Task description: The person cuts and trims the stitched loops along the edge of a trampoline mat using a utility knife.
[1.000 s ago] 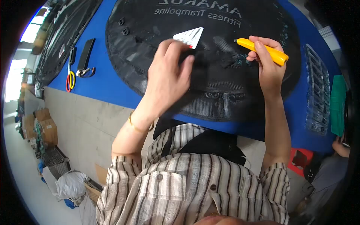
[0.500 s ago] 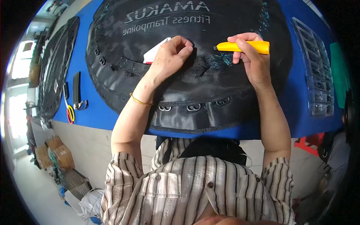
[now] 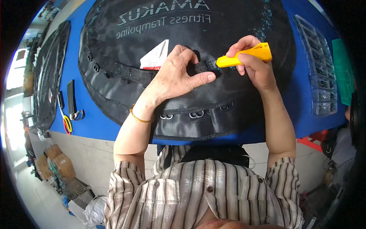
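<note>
A black trampoline mat (image 3: 236, 23) with mirrored "Fitness Trampoline" lettering lies in front of me. My left hand (image 3: 175, 70) grips a raised fold of its banded edge, the thumb stretched to the right and the other fingers curled over the far side. A white label (image 3: 155, 56) with a red strip sticks up beside that hand. In my right hand (image 3: 253, 61) is a yellow cutter (image 3: 244, 55), pointing left. Its tip meets the mat close to my left thumb, and the very end is hard to make out. Metal rings (image 3: 196, 114) line the near flap.
On the blue table (image 3: 95, 128), scissors (image 3: 67, 123) and a black strip-like tool (image 3: 71, 96) lie at left, near another black mat (image 3: 51, 76). A clear compartment box (image 3: 322, 76) stands at right, beside green material (image 3: 342, 72). Cardboard boxes (image 3: 61, 164) sit on the floor.
My left hand has shifted right and its thumb has stretched out over the fold. The cutter has come down and left to the mat. More of the white label shows.
</note>
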`<state>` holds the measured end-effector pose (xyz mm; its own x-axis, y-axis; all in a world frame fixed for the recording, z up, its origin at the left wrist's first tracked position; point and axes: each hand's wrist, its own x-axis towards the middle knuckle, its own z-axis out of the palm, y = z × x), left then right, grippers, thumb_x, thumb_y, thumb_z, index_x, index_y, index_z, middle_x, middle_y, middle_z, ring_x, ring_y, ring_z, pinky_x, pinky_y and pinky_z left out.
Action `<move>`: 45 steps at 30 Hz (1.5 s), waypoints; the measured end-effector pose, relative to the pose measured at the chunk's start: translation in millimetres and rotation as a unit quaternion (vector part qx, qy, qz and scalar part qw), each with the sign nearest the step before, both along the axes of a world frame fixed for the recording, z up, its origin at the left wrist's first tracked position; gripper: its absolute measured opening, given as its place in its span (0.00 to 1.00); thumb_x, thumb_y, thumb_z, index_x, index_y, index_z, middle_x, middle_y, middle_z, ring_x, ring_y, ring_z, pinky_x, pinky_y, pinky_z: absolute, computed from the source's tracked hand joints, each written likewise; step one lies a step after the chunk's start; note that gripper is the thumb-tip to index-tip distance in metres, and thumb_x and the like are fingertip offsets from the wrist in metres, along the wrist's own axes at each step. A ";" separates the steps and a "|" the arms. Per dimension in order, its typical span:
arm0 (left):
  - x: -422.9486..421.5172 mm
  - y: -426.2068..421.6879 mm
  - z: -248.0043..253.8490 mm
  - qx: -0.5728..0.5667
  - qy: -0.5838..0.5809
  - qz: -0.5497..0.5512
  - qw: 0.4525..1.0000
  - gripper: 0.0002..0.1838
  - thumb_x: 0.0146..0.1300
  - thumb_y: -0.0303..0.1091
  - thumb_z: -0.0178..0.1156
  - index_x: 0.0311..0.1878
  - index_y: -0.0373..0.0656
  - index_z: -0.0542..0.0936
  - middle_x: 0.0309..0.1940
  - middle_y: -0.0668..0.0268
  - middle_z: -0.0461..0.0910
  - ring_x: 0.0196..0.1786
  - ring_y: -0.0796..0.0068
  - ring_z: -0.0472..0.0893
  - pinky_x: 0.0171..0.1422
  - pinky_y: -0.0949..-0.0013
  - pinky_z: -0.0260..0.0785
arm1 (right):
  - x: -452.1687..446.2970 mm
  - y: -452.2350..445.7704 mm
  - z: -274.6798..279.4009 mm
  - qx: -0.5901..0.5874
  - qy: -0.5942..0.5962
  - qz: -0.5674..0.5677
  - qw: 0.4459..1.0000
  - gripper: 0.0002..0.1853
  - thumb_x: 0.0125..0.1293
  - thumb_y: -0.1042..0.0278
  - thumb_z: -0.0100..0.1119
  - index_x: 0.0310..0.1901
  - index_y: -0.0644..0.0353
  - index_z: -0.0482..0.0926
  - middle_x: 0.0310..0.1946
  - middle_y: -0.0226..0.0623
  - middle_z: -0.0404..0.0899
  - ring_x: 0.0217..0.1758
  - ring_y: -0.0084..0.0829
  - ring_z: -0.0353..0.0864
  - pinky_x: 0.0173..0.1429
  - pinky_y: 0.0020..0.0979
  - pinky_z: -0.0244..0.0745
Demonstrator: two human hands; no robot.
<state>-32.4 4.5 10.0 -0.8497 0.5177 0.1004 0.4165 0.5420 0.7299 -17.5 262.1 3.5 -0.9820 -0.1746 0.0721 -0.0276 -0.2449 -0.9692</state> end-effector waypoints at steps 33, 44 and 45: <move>10.7 5.1 1.1 -0.010 0.041 0.025 0.999 0.27 0.55 0.48 0.77 0.42 0.34 0.77 0.37 0.60 0.74 0.38 0.67 0.75 0.35 0.67 0.69 | 13.2 -8.8 24.8 0.238 0.189 0.020 0.953 0.17 0.64 0.70 0.71 0.52 0.57 0.76 0.46 0.34 0.83 0.49 0.27 0.86 0.57 0.25 0.80; -0.5 -1.9 -12.2 0.029 -0.001 -0.020 0.999 0.11 0.62 0.30 0.68 0.36 0.32 0.78 0.40 0.56 0.77 0.46 0.59 0.78 0.52 0.62 0.71 | 19.9 -10.1 21.5 0.208 0.198 0.044 0.957 0.21 0.63 0.75 0.67 0.55 0.60 0.70 0.40 0.32 0.81 0.47 0.22 0.83 0.56 0.27 0.77; 0.1 -1.7 -11.7 0.029 -0.002 -0.020 0.999 0.11 0.62 0.30 0.68 0.36 0.32 0.78 0.40 0.56 0.77 0.46 0.59 0.78 0.52 0.62 0.71 | 19.5 -11.1 19.8 0.208 0.198 0.044 0.957 0.21 0.63 0.75 0.67 0.55 0.60 0.70 0.40 0.32 0.81 0.47 0.22 0.83 0.56 0.27 0.77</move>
<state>-32.3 2.7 -1.7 -0.8289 0.5445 0.1285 0.4345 0.4821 0.7608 2.0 251.0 23.3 -0.8722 -0.3502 0.3415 -0.4097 0.1418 -0.9011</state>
